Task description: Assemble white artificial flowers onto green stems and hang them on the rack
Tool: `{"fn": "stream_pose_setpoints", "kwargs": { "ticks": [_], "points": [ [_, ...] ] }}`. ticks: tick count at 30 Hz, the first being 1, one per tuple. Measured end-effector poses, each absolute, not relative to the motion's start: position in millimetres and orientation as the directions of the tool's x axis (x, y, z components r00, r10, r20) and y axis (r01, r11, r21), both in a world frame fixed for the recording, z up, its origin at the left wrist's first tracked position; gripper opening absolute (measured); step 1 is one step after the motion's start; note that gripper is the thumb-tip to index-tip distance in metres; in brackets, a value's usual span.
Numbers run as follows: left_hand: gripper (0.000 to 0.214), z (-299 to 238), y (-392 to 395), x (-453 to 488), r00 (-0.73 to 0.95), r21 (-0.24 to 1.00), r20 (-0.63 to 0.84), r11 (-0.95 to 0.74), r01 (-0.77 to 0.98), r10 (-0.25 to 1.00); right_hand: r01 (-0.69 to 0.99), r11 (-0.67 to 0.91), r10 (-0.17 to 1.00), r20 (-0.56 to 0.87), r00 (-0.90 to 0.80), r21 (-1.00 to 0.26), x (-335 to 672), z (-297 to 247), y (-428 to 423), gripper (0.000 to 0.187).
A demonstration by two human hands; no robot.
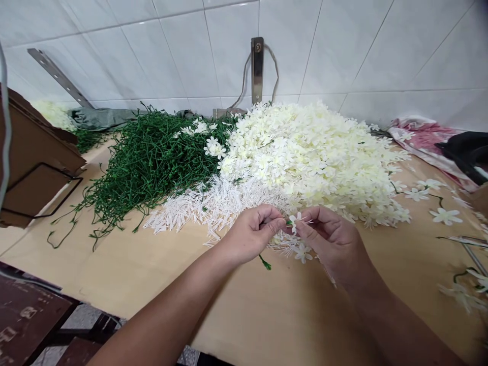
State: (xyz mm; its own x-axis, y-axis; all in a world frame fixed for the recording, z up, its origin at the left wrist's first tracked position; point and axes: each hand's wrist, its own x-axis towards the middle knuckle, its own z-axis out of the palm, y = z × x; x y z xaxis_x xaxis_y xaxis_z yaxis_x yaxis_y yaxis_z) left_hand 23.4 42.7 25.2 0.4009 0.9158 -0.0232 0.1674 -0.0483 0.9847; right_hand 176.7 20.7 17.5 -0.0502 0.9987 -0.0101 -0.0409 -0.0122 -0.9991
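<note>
My left hand [251, 231] pinches a green plastic stem [266, 263]; one end hangs below the palm and the other shows at the fingertips. Against that tip is a small white artificial flower [295, 222], which my right hand [333, 241] grips between thumb and fingers, with thin white strands poking out beside it. The fingertips of both hands nearly meet. Just beyond them lie a heap of white stamen sticks [224, 201] and a big mound of pale yellow-white flower heads [305, 152]. To the left is a tangled pile of green stems [152, 157].
A brown cardboard box [38, 157] with a black wire frame stands at the left. Assembled flowers [446, 216] and a metal tool [465, 240] lie at the right, below a red-and-white cloth [423, 140]. A metal bracket [257, 71] is fixed to the tiled wall behind.
</note>
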Motion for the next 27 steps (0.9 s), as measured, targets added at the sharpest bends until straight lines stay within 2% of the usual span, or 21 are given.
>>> {"fn": "stream_pose_setpoints", "kwargs": {
  "ticks": [7, 9, 14, 17, 24, 27],
  "points": [
    [0.016, 24.0, 42.3, 21.8, 0.386, 0.963, -0.042, -0.066, 0.26, 0.921, 0.217, 0.135, 0.991, 0.135, -0.015, -0.967, 174.5, 23.8, 16.8, 0.015],
    [0.016, 25.2, 42.1, 21.6, 0.387, 0.965, -0.05, -0.056, 0.257, 0.921, 0.208, 0.135, 0.991, 0.136, -0.011, -0.969, 174.9, 24.0, 16.6, 0.015],
    [0.015, 29.8, 41.4, 22.2, 0.404, 0.98, -0.076, -0.006, 0.197, 0.912, 0.012, 0.019, 0.998, 0.018, -0.068, -1.0, 180.9, 15.9, 20.4, 0.014],
    [0.015, 30.4, 41.2, 21.7, 0.415, 0.984, -0.079, 0.006, 0.176, 0.906, -0.044, -0.016, 0.994, -0.011, -0.112, -0.999, 183.5, 12.0, 22.5, 0.013],
    [0.016, 26.4, 41.8, 19.9, 0.421, 0.973, -0.095, -0.005, 0.231, 0.902, 0.111, 0.064, 0.995, 0.054, -0.089, -0.992, 178.9, 19.3, 17.4, 0.013],
    [0.016, 26.0, 42.4, 19.9, 0.423, 0.97, -0.087, -0.02, 0.243, 0.902, 0.103, 0.078, 0.993, 0.069, -0.094, -0.992, 177.1, 18.5, 16.9, 0.014]
  ]
}}
